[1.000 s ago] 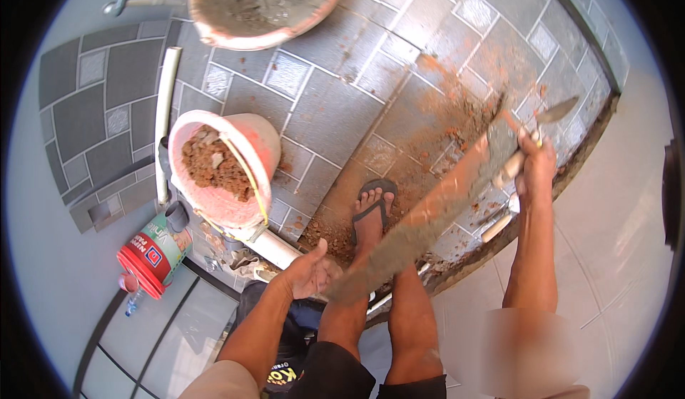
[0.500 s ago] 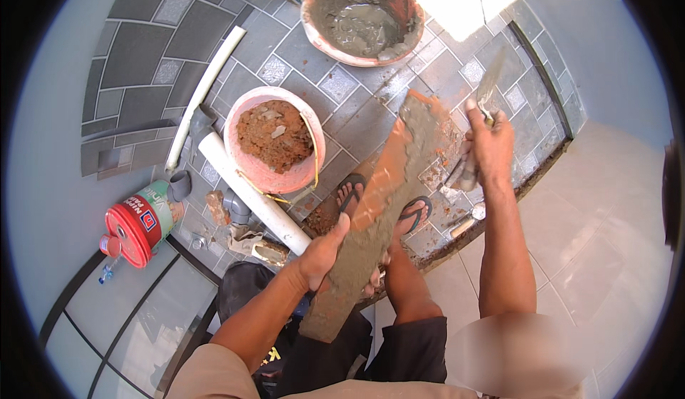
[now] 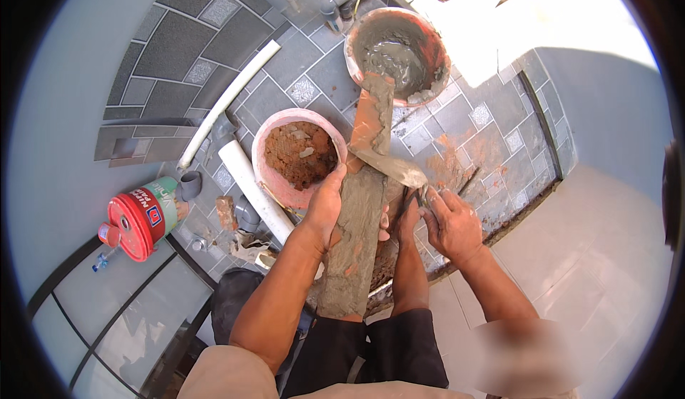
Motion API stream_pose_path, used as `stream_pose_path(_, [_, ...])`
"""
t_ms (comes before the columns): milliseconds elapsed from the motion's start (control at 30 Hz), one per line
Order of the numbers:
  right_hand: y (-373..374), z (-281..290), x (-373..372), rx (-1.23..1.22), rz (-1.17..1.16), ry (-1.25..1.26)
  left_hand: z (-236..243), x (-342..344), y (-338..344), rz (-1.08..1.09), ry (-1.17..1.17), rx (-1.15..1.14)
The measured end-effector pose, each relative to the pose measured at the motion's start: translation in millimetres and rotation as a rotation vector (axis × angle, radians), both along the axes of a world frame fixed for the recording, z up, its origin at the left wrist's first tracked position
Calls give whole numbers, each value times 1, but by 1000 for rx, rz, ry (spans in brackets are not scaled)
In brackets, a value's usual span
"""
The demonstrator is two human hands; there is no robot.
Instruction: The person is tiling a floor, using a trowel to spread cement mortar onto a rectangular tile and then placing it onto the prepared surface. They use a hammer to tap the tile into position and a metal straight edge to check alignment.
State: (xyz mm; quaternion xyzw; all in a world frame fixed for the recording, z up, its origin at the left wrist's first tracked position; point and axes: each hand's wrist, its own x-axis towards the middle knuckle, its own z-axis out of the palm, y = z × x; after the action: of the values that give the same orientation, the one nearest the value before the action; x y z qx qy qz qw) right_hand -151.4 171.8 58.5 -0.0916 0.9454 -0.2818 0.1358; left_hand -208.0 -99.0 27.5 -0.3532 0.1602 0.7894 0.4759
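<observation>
My left hand (image 3: 328, 203) is closed around a long, narrow slab (image 3: 349, 249), thumb on one edge and fingertips showing at the other. Grey mortar covers most of its upper face, with orange showing through near the far end. Gripped in my right hand (image 3: 454, 229) is a trowel (image 3: 392, 168), its mortar-smeared blade laid across the slab beyond my left hand. The slab's far end overlaps the rim of a tub (image 3: 350, 57) holding wet grey mortar. Left of the slab stands a pink bucket (image 3: 260, 149) filled with brown soil or rubble.
White pipes, one thin (image 3: 232, 99) and one thick (image 3: 253, 188), lie along the left side. Farther left is a red-lidded paint pail (image 3: 146, 217) on its side. A brick fragment (image 3: 226, 213) rests near the thick pipe. My legs and sandalled foot are below the slab.
My right hand has brought the trowel leftward from beyond the slab onto its face. The slab's far end has swung left, toward the mortar tub. The whole view has shifted too.
</observation>
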Motion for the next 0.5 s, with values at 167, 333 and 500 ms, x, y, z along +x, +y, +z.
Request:
stream_pose_path(167, [35, -57, -102, 221, -60, -94, 12, -19, 17, -63, 24, -12])
stream_pose_path(333, [52, -124, -204, 193, -163, -272, 4, -33, 33, -88, 45, -115])
stream_pose_path(500, [42, -133, -209, 10, -262, -185, -32, -71, 45, 55, -64, -96])
